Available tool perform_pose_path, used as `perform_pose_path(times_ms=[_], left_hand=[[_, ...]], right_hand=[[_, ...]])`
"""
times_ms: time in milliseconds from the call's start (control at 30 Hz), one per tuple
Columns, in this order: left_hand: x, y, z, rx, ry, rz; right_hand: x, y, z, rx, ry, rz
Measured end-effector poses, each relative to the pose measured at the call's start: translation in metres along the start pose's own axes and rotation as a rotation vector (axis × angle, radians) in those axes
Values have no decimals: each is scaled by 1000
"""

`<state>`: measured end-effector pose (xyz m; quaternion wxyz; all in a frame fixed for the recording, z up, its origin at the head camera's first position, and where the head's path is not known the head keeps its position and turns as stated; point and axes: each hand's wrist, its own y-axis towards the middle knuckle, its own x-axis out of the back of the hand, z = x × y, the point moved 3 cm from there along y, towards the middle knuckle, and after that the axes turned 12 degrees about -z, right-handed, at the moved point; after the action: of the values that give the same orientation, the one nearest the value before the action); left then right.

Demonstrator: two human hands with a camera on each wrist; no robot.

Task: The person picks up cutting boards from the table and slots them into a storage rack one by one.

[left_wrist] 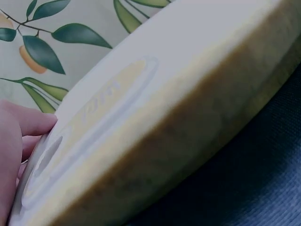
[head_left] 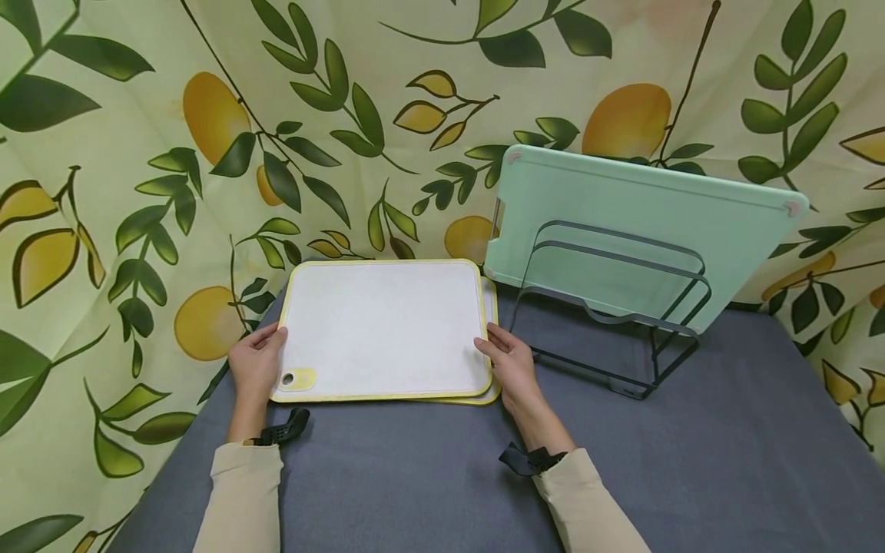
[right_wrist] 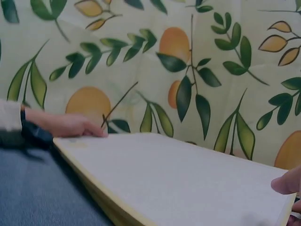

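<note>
A white cutting board (head_left: 383, 330) with a yellow rim lies in front of me, a yellow patch and a hole at its lower left corner. Under it, a second yellow-edged board (head_left: 492, 296) peeks out along the right side and bottom. My left hand (head_left: 254, 369) grips the top board's left edge, its thumb over the rim. At the opposite edge my right hand (head_left: 515, 376) pinches the board, thumb on the white face. The right wrist view shows the right thumb (right_wrist: 288, 181) on that face; the fingers beneath are mostly hidden.
To the right, a black wire rack (head_left: 653, 361) stands on the dark blue-grey cloth (head_left: 408, 476). A large mint green cutting board (head_left: 636, 207) leans in it, tilted back. Behind everything hangs a curtain (head_left: 387, 92) printed with leaves and fruit.
</note>
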<state>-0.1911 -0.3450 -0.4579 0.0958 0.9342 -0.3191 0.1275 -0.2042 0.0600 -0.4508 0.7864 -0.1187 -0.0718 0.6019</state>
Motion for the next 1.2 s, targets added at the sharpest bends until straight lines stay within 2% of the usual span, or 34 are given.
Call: perform_pose_path(times_ms=[167,300,600,733,900,1200], left_hand=[[4,2,-4,7,-7,24],[6,1,-8,4,-7,47],[12,0,-13,10,-1,51],[13,-1,-15,6,30,51],[15,-2,-20,-10,22,45],[18,-1,-27,-10,14,42]], right_hand=[[-1,0,3,-39,41,-1],[1,0,5,-49,31,-1],[2,-1,8,-16,17,13],[2,-3,12,-9,35,14],[4,-6,17,-1,57,19],[9,-11,29,31,18,13]])
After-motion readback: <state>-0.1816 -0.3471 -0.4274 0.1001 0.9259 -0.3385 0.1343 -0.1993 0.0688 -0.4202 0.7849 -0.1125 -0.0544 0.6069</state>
